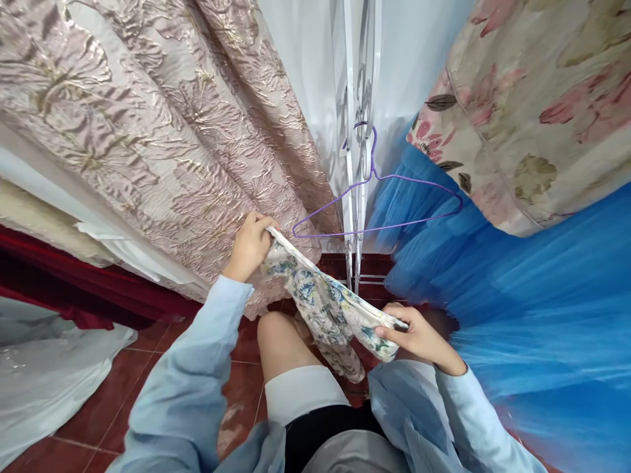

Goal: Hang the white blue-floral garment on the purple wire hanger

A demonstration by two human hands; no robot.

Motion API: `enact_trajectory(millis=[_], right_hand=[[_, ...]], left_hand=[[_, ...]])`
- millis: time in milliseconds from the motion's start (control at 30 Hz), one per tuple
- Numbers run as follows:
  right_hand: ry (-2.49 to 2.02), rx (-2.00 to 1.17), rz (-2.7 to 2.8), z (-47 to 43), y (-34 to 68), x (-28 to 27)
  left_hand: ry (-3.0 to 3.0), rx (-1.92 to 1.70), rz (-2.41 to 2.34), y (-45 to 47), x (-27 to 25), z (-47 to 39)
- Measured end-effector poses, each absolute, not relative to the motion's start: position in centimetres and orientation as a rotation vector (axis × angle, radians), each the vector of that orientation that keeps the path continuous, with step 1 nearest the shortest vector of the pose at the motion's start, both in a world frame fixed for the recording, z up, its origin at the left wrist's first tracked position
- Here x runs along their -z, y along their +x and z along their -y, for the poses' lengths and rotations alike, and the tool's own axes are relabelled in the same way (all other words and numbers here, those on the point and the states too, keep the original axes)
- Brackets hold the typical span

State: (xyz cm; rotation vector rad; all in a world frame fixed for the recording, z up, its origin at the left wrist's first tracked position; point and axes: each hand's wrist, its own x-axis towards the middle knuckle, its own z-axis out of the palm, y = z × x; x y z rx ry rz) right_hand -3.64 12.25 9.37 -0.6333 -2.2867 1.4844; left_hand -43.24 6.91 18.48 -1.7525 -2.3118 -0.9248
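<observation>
Stretched between my two hands is a floral garment [320, 295], cream with blue, green and yellow print. My left hand [250, 246] pinches one end of its pale top edge, and my right hand [419, 334] grips the other end, lower and to the right. The rest of the cloth hangs in folds over my legs; what kind of garment it is I cannot tell. Just beyond it, a purple hanger [377, 172] hangs by its hook from a white metal rack [351, 197], with nothing on it.
A pink brocade dress [187, 131] with metallic flowers hangs on the left. To the right hang a blue tulle skirt [532, 309] and a cream floral cloth [537, 125]. White, cream and dark red fabrics line the far left. Red tiles [118, 381] cover the floor.
</observation>
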Motion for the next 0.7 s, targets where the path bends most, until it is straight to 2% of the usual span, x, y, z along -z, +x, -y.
enact_trajectory(millis=[133,367,700], right_hand=[[-0.567,-1.575,2.2,-11.0,-4.6,-9.9],[-0.623,-1.629,1.971,-11.5,-3.4,-8.2],[-0.721,-1.575,1.852,-12.4,-1.5,-7.4]], left_hand=[[-1.615,1.145,2.221,-41.7,-19.4,-10.3],[-1.731,1.37,2.05,-37.0,-21.7,-15.0],[-1.727,1.538,1.97,-32.0,-18.8,-19.1]])
